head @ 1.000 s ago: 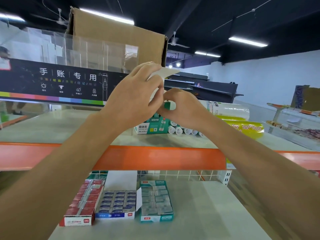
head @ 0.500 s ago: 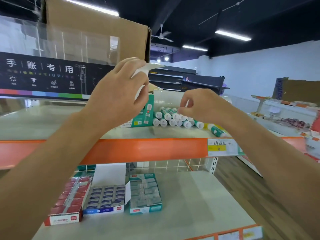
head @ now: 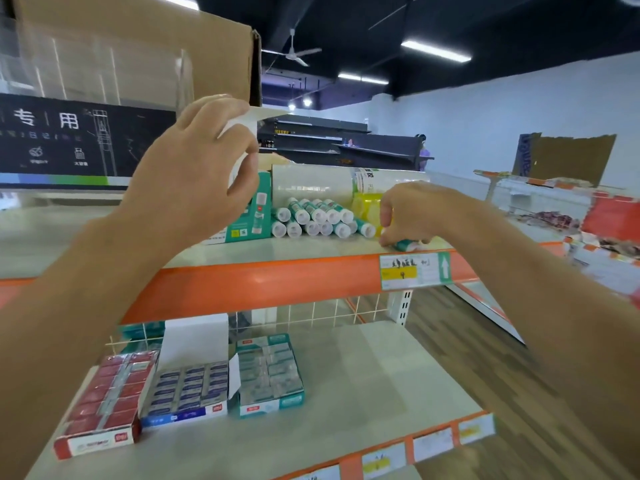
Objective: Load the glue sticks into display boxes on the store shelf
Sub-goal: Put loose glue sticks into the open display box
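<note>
A teal and white display box (head: 254,213) stands on the upper shelf (head: 242,251), and my left hand (head: 201,168) holds its white lid flap (head: 256,121) raised. Right of the box lies a pile of several teal glue sticks (head: 313,218) with white caps facing me. My right hand (head: 412,213) is down at the shelf's front edge, fingers closed on one loose glue stick (head: 407,244) lying there.
A large cardboard box (head: 138,46) and a clear acrylic holder (head: 97,74) stand behind my left hand. Rolls of clear and yellow film (head: 329,181) lie behind the pile. The lower shelf (head: 346,393) carries three boxes of small packets (head: 187,386).
My right hand has dropped from beside the box down and right to the shelf's front edge and closed on a loose stick. The left hand keeps the flap raised. The view swung right.
</note>
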`<state>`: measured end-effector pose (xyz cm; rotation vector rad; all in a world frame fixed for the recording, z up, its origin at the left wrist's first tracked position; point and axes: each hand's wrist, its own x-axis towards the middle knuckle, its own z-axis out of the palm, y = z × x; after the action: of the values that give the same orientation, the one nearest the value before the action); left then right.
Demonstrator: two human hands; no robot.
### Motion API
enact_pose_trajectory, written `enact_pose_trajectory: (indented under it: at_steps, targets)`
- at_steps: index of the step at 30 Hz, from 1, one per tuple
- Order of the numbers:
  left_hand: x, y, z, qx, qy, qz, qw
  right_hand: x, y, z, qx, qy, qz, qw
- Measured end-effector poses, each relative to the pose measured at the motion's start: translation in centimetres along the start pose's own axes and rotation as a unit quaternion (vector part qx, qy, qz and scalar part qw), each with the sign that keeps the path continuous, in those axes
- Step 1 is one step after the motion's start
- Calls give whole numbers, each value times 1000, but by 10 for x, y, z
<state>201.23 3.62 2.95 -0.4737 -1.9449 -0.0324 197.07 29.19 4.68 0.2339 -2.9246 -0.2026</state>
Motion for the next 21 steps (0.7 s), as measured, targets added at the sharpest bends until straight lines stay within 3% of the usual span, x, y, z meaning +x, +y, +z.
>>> enact_pose_trajectory:
  at_steps: [3,6,12,17,21]
  targets:
    - [0,-2,-1,-4,4,-1,1000,0,-5,-3,25,0,-30,999]
    - [0,-6,-1,-22,15,-6,1000,3,-14,-8,134,37,-74,988]
    - [5,-12,-4,-12,21,-8,1000,9,-49,-18,369,107,-126,915]
    - [7,-17,-6,-11,23,-1,1000,16,-76,-23,427,165,-148,877]
    - [6,-23,-4,-13,26,5,1000,24,-89,-29,492,227,-154,827]
